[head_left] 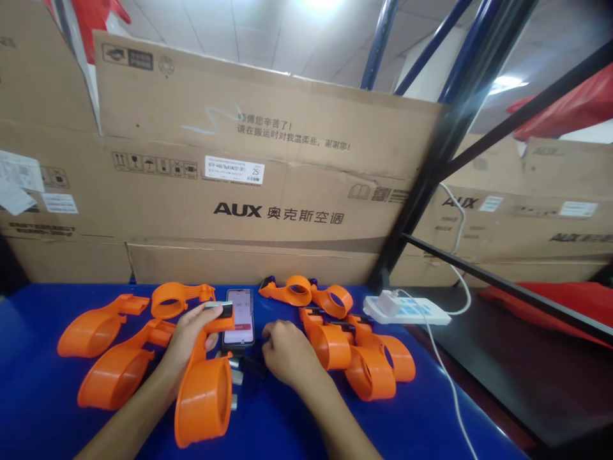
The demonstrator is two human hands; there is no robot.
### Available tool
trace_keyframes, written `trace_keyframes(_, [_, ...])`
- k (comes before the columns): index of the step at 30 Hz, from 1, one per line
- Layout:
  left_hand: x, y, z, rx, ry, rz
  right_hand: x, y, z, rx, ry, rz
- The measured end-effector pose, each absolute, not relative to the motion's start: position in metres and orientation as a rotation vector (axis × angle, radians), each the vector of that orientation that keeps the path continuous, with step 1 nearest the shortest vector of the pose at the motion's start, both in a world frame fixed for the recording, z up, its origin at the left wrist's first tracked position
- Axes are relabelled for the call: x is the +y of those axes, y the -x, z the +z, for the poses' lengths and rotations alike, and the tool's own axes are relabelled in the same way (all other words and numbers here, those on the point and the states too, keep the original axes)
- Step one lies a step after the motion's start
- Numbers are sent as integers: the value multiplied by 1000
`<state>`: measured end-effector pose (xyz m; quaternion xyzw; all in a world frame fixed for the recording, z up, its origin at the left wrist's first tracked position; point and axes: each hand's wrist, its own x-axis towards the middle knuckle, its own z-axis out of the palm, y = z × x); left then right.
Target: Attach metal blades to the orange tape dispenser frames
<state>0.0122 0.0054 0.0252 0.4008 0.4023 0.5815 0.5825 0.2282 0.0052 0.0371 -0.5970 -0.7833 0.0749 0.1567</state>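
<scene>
My left hand (189, 335) grips the stem of an orange plastic ring-shaped part (204, 399) that lies on the blue table (38, 396); a small dark and silver piece (219, 309) sits at the stem's top by my thumb. My right hand (287, 351) rests curled on the table beside a smartphone (239, 317) with a lit screen, fingertips near small dark and metal bits (234, 364). What the right fingers hold, if anything, is hidden.
Several orange parts lie left (96, 329) and right (364, 358) of my hands. A white power strip (407, 310) with a charger and cable sits at the right. Large AUX cardboard boxes (268, 185) wall the back. A black metal frame (431, 172) stands to the right.
</scene>
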Motion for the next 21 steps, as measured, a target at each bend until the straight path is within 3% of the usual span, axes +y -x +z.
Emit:
trace_keyframes(4, [2, -18, 24, 952, -970, 1389, 2, -224, 48, -2181, 1610, 247])
trace_keyframes(11, [-1, -26, 25, 926, -916, 1350, -13, -212, 66, -2023, 875, 404])
trace_keyframes(21, [1, -19, 31, 894, -890, 1392, -6, -217, 61, -1951, 942, 297])
